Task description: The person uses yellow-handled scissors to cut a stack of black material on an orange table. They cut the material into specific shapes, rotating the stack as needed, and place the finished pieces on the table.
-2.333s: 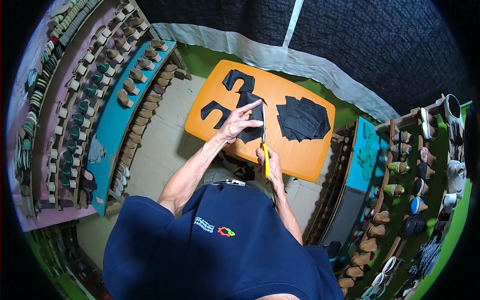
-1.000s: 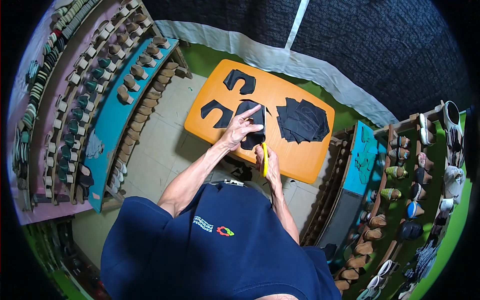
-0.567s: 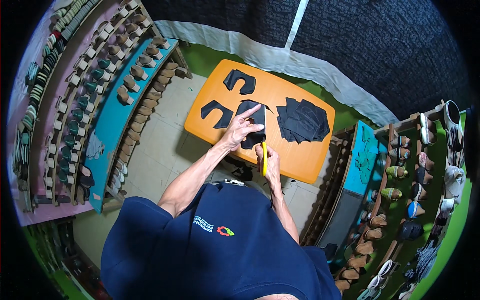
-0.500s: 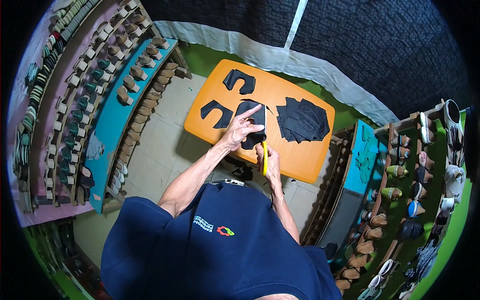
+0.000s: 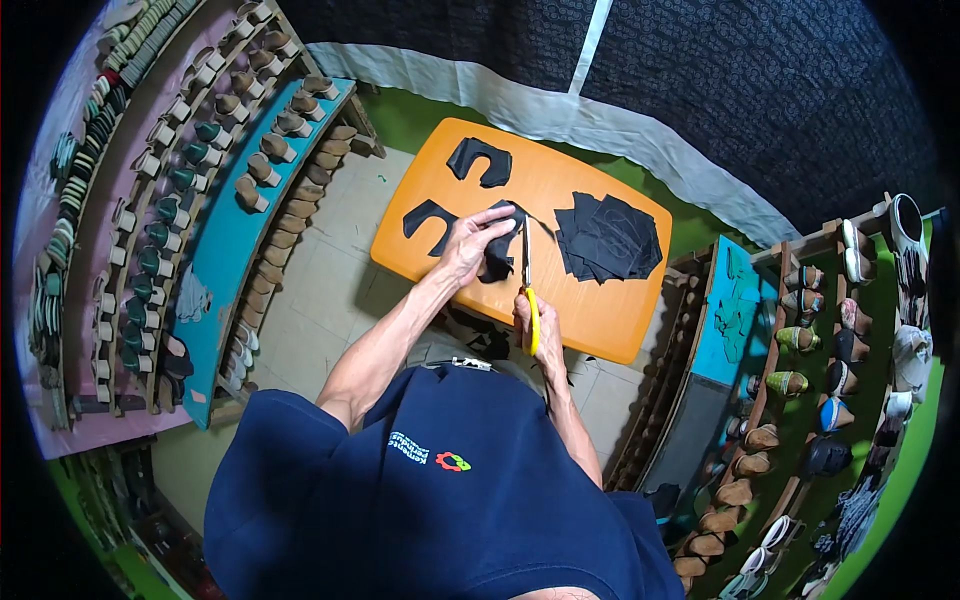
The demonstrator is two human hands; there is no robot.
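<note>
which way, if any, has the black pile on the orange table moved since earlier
No, the black pile lies in the same spot, near the right end of the orange table.

Light is falling brightly on the rounded orange table (image 5: 605, 320), yellow-handled metal scissors (image 5: 531, 303) are glinting faintly, the held black cloth (image 5: 496, 264) is losing detail, shadow is darkening the navy fabric shirt (image 5: 425, 515), fisheye distortion is bending the long turquoise shelf (image 5: 215, 265).

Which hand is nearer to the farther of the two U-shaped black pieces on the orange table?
Left. The left hand is on the near side of that U-shaped piece; the right hand is farther back and rightward, by the near edge of the table.
</note>
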